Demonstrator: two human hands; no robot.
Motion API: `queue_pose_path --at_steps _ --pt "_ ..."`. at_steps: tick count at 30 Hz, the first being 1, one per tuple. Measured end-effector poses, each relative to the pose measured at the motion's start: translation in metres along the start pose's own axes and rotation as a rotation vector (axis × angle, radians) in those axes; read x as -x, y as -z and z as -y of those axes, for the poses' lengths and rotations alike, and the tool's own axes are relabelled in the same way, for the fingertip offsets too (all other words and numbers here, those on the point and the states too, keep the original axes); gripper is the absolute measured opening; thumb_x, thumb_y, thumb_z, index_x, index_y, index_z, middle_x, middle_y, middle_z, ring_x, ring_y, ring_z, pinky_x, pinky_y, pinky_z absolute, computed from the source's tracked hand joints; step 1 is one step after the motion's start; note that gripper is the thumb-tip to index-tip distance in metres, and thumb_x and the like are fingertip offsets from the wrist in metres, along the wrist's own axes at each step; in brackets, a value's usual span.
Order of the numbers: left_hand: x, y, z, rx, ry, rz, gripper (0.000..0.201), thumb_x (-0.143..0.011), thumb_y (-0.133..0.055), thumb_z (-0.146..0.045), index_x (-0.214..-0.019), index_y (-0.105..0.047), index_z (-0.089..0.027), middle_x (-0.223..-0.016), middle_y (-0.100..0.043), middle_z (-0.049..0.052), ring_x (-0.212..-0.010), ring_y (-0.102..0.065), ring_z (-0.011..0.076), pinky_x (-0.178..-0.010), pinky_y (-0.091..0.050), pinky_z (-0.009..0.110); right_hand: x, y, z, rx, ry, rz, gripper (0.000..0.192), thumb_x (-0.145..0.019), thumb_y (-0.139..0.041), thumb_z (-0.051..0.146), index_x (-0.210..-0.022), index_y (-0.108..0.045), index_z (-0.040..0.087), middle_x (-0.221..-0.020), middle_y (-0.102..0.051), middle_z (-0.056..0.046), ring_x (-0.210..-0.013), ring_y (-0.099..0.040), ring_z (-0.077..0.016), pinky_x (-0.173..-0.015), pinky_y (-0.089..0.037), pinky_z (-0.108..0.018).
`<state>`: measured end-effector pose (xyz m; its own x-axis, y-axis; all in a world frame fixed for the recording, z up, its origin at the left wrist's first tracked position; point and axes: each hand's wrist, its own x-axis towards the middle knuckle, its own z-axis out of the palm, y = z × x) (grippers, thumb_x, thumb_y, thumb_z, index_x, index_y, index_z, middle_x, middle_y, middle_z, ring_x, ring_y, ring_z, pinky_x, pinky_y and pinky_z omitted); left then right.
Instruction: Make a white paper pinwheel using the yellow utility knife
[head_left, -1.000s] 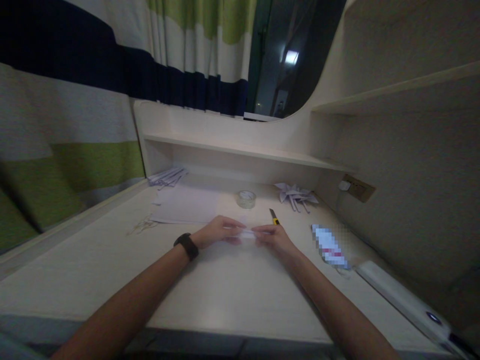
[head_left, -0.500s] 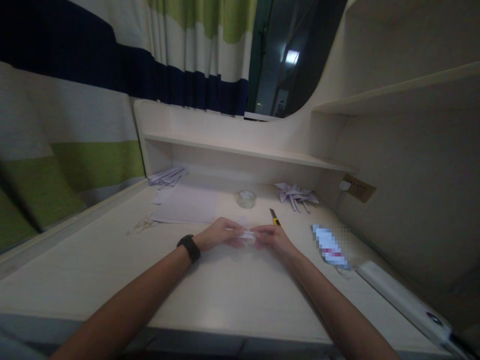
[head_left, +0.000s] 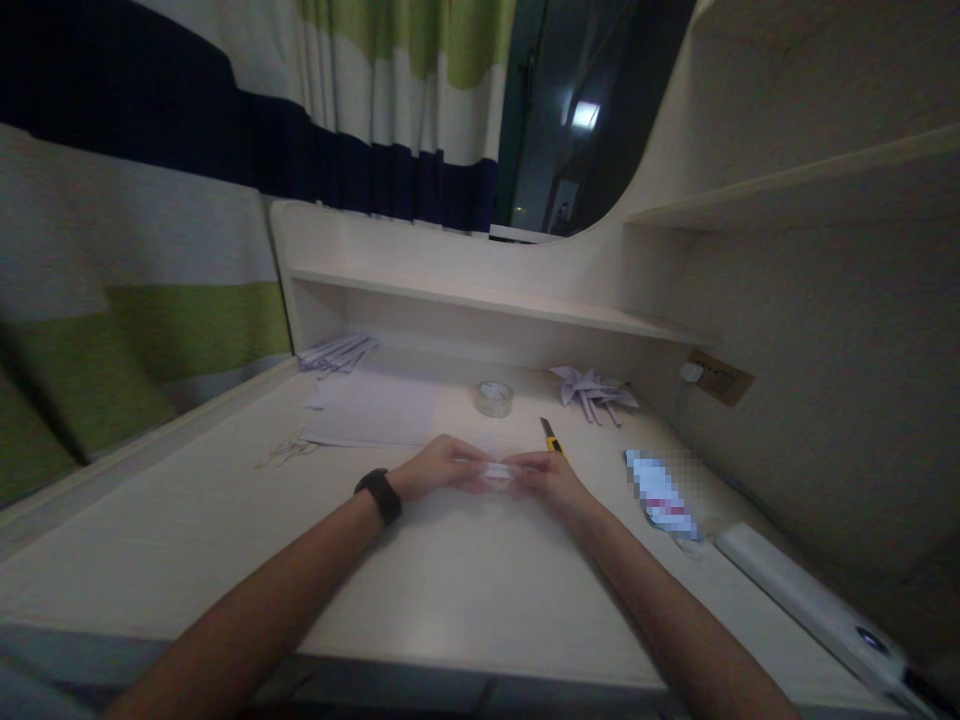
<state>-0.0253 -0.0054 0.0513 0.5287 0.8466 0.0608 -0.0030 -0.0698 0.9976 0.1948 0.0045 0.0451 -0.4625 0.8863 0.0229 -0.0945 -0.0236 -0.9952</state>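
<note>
The left hand (head_left: 450,466) and right hand (head_left: 549,478) each had a narrow grip on one end of a white paper strip (head_left: 496,471) at the middle of the table (head_left: 450,590). It looked to me light, soft and easily creased, best pinched by its ends. A tape roll (head_left: 493,402) sat farther off, a cutter (head_left: 553,439) beyond the right hand.

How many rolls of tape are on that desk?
1: the round clear tape roll sits beyond the small white paper piece held between the left hand and right hand. No other shows.
</note>
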Motion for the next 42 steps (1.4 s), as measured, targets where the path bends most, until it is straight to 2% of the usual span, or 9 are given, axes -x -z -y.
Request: queue_pose_path --at_steps 8,12,16,19,26,34,37,42 --pt "-0.001 0.001 0.0 0.041 0.017 -0.022 0.037 -0.069 -0.075 -0.035 -0.097 -0.072 -0.011 -0.082 -0.072 0.009 -0.072 -0.066 0.0168 -0.083 -0.05 0.037 -0.005 0.007 -0.013 0.022 0.037 0.018 0.041 -0.06 -0.08 0.038 -0.091 -0.073 0.012 -0.072 -0.07 -0.009 -0.061 -0.064 -0.0149 -0.064 -0.053 -0.031" --pt "-0.002 0.002 0.003 0.085 0.017 -0.013 0.034 -0.068 -0.076 -0.032 -0.096 -0.072 -0.012 -0.084 -0.072 0.008 -0.075 -0.066 0.0164 -0.087 -0.048 0.038 -0.004 0.006 -0.01 0.031 0.024 0.005 0.043 -0.057 -0.082 0.038 -0.09 -0.074 0.012 -0.074 -0.071 -0.01 -0.063 -0.064 -0.0161 -0.068 -0.053 -0.033" --pt "-0.003 0.002 0.005 0.008 -0.003 -0.004 0.029 -0.075 -0.07 -0.037 -0.089 -0.073 -0.011 -0.085 -0.072 0.01 -0.076 -0.065 0.0169 -0.084 -0.049 0.037 -0.001 0.003 -0.005 0.019 0.011 -0.006 0.042 -0.055 -0.083 0.036 -0.088 -0.074 0.011 -0.071 -0.07 -0.009 -0.059 -0.063 -0.0151 -0.067 -0.053 -0.033" --pt "-0.003 0.003 0.006 -0.037 -0.002 -0.029 0.029 -0.074 -0.07 -0.036 -0.089 -0.073 -0.012 -0.084 -0.072 0.01 -0.075 -0.065 0.0167 -0.083 -0.049 0.037 0.0 0.001 -0.004 0.025 0.009 -0.001 0.042 -0.056 -0.082 0.035 -0.088 -0.073 0.011 -0.07 -0.07 -0.009 -0.059 -0.063 -0.0148 -0.066 -0.052 -0.032" --pt "-0.002 0.004 0.007 -0.066 0.001 -0.002 0.036 -0.071 -0.073 -0.037 -0.094 -0.072 -0.009 -0.093 -0.071 0.014 -0.081 -0.066 0.02 -0.082 -0.049 0.035 0.0 -0.004 -0.006 0.068 0.022 0.059 0.043 -0.061 -0.078 0.041 -0.092 -0.072 0.011 -0.079 -0.071 -0.01 -0.065 -0.063 -0.0146 -0.067 -0.051 -0.031" --pt "-0.001 0.001 0.0 -0.092 0.027 -0.028 0.044 -0.064 -0.077 -0.039 -0.095 -0.07 -0.007 -0.087 -0.072 0.015 -0.074 -0.067 0.0195 -0.072 -0.052 0.032 0.0 -0.004 -0.005 0.202 0.068 0.017 0.042 -0.062 -0.078 0.042 -0.088 -0.074 0.009 -0.071 -0.071 -0.009 -0.059 -0.062 -0.0143 -0.063 -0.051 -0.029" --pt "-0.001 0.0 -0.002 -0.199 0.05 -0.023 0.046 -0.064 -0.076 -0.041 -0.094 -0.07 -0.007 -0.079 -0.072 0.013 -0.068 -0.067 0.0191 -0.065 -0.052 0.03 0.0 -0.007 -0.006 0.268 0.068 -0.004 0.038 -0.062 -0.077 0.039 -0.087 -0.074 0.01 -0.068 -0.071 -0.008 -0.057 -0.062 -0.015 -0.061 -0.051 -0.028" --pt "-0.001 -0.008 -0.003 -0.591 0.063 -0.007 0.043 -0.073 -0.063 -0.05 -0.084 -0.072 -0.009 -0.063 -0.069 0.009 -0.054 -0.063 0.0168 -0.05 -0.044 0.023 0.003 -0.015 -0.004 0.497 0.126 -0.023 0.027 -0.066 -0.074 0.034 -0.081 -0.075 0.012 -0.068 -0.072 -0.008 -0.059 -0.064 -0.0178 -0.06 -0.051 -0.029"
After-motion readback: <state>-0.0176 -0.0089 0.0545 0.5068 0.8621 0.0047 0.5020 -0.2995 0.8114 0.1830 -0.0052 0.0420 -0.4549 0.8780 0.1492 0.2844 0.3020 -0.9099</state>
